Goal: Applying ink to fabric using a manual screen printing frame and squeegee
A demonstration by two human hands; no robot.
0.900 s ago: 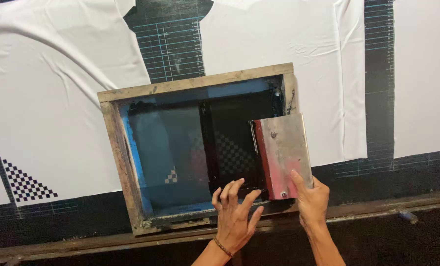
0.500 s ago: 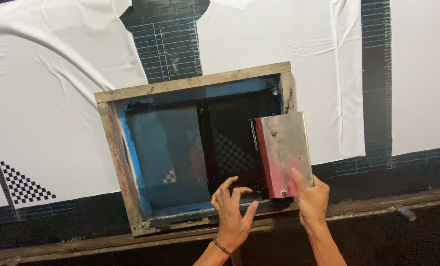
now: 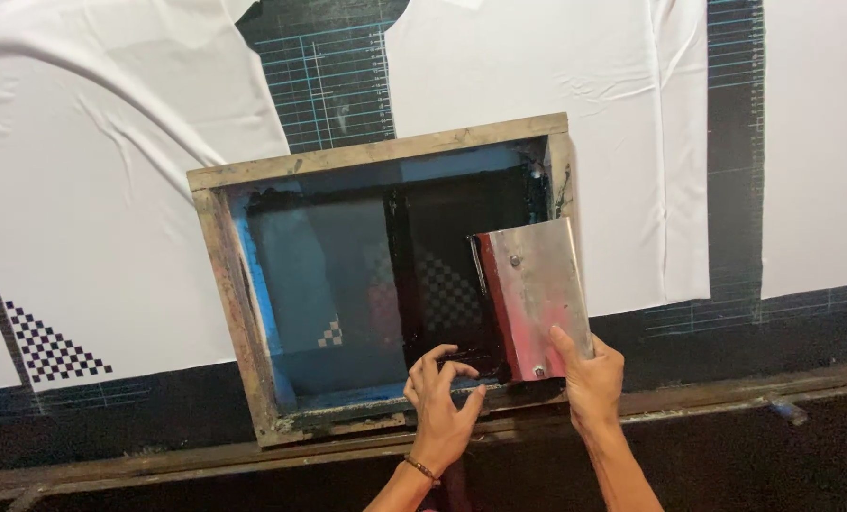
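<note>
A wooden printing screen frame (image 3: 222, 275) with a blue-edged dark mesh lies on white fabric (image 3: 110, 209). Inside it, at the right, stands a metal squeegee (image 3: 534, 294) with a red edge, over black ink and a faint checker pattern. My right hand (image 3: 589, 379) grips the squeegee's lower right corner. My left hand (image 3: 442, 403) rests with spread fingers on the frame's near edge and the mesh, just left of the squeegee. A thin bracelet sits on the left wrist.
White garments (image 3: 556, 85) lie flat on a long black printing table with a gridded strip (image 3: 333, 76). A printed black checker triangle (image 3: 49, 346) shows on the fabric at the left. The table's wooden front rail (image 3: 727, 393) runs along the bottom.
My left hand's fingers have curled and shifted slightly on the frame's near edge. The squeegee and right hand have barely moved.
</note>
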